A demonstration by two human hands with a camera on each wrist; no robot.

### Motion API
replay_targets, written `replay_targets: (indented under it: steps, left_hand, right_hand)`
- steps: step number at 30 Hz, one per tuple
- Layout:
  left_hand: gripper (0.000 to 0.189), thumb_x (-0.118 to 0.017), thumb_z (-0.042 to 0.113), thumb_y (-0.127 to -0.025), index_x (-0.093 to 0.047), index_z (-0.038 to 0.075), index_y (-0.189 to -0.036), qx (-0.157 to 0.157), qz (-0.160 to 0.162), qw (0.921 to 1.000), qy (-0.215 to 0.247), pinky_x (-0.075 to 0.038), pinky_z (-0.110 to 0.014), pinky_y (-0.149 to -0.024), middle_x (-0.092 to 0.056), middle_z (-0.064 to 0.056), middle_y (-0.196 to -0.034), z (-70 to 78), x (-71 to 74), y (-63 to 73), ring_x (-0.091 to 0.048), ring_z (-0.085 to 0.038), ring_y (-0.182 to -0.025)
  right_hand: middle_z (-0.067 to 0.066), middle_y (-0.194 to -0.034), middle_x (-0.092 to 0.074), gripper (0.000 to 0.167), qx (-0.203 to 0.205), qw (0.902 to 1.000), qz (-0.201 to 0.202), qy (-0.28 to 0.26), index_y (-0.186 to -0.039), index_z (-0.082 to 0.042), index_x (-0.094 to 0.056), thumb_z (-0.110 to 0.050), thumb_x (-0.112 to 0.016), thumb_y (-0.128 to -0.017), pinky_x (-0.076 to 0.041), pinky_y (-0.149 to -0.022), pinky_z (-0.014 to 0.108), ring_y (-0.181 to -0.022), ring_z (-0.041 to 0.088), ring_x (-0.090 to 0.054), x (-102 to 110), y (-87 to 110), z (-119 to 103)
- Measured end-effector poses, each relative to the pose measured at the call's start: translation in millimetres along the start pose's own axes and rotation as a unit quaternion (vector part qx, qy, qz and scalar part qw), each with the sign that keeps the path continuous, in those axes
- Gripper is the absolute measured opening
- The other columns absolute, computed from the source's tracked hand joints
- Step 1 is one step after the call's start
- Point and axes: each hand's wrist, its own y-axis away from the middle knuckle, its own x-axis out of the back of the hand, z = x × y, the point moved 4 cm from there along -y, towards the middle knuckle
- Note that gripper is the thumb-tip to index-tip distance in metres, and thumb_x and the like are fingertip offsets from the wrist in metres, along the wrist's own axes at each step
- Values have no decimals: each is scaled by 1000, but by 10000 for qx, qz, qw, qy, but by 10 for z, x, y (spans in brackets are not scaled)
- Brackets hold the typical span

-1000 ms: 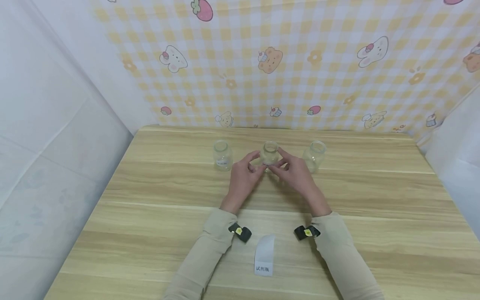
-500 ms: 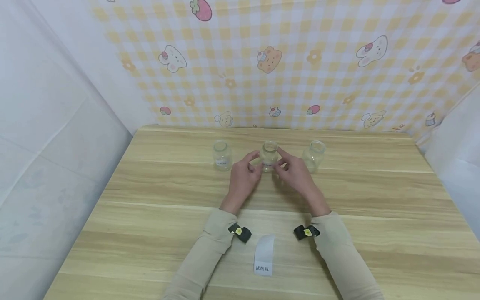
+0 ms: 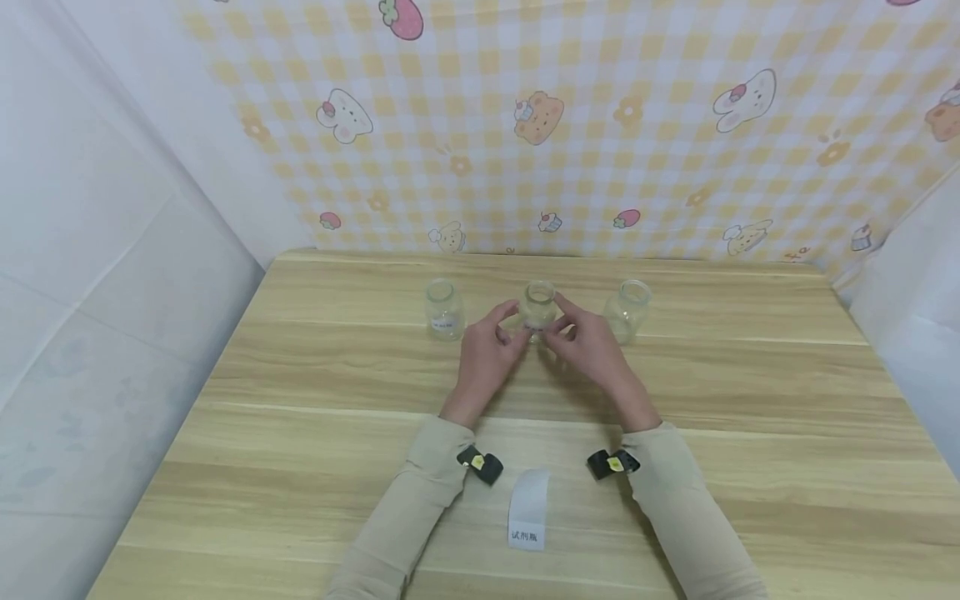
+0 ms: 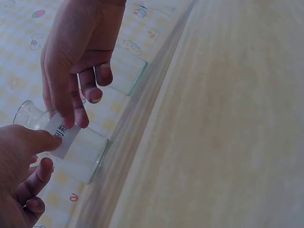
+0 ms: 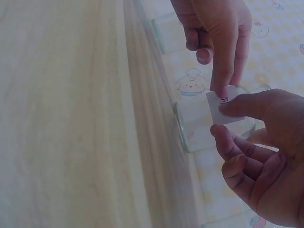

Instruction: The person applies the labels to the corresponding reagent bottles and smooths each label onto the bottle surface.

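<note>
Jar [image 3: 538, 312] — upright near the far edge of the tabletop [image 3: 262, 467]; left hand [image 3: 486, 354] and right hand [image 3: 594, 350] both pinch it between thumb and fingers — thumbs pressed against its label [image 4: 67, 142].

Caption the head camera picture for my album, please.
Left hand and right hand hold the middle glass jar at its label, flanked by a left jar and a right jar.

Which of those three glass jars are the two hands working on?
The middle jar: the left hand and right hand flank it, thumbs on its label. The left jar and right jar stand outside the hands.
</note>
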Motion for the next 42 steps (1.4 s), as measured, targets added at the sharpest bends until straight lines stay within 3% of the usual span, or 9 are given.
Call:
replay_targets:
  steps: [4, 12, 20, 24, 29, 35, 42]
  left_hand:
    - [43, -80, 16, -93, -67, 3, -131, 1, 10, 10000, -53, -45, -21, -53, -76, -15, -115, -4, -1, 0, -57, -7, -54]
    - [42, -78, 14, -93, -67, 4, -132, 22, -1, 9999, -102, -44, -20, -51, -74, -13, -123, -3, 6, -6, -56, -5, -53]
    - [38, -76, 13, -95, -68, 4, -131, 61, 13, 10000, -62, -39, -20, -46, -78, -13, -100, -16, 5, -19, -47, -5, -48]
    - [38, -76, 13, -95, -68, 5, -131, 88, 22, 9999, -93, -38, -19, -46, -78, -12, -107, -29, 5, -20, -48, -4, -48]
    - [37, -76, 12, -95, -68, 6, -131, 110, 26, 9999, -94, -41, -20, -46, -76, -13, -116, -33, 7, -14, -52, -6, -50]
    - [38, -74, 7, -95, -66, 2, -132, 62, 35, 10000, -44, -52, -21, -53, -73, -15, -125, -27, 22, -6, -68, -15, -61]
    - [38, -71, 7, -98, -64, -1, -134, 304, -209, 9993, 95, -57, -24, -59, -73, -18, -120, -40, 25, 7, -73, -22, -69]
  right_hand:
    - [12, -94, -77, 68, -3, 10000, -22, -76, -156, -7, -45, -21, -76, -97, -52, -50, 29, -58, 24, -68, -18, -6, -1]
    - [11, -94, -76, 65, -113, 9999, -74, -23, -156, -8, -45, -18, -73, -99, -51, -51, 28, -64, 25, -70, -12, -23, 27]
    - [16, -99, -76, 63, -29, 9998, -216, 16, -156, -1, -41, -14, -69, -101, -50, -56, 27, -68, 25, -71, 21, -16, 27]
    - [18, -99, -75, 61, 29, 9997, -244, -31, -156, -3, -41, -12, -67, -102, -50, -56, 27, -67, 26, -70, 20, -12, 23]
    - [19, -100, -75, 59, 17, 9997, -231, -52, -156, -1, -40, -10, -65, -103, -49, -56, 26, -66, 27, -69, 12, -9, 28]
    - [20, -98, -75, 58, -12, 9999, -132, -68, -155, 0, -41, -9, -65, -103, -48, -55, 25, -63, 26, -67, 6, -6, 8]
    - [19, -99, -75, 61, -112, 9997, -201, 53, -157, 1, -36, -9, -63, -104, -50, -56, 27, -61, 21, -65, 11, 20, 9]
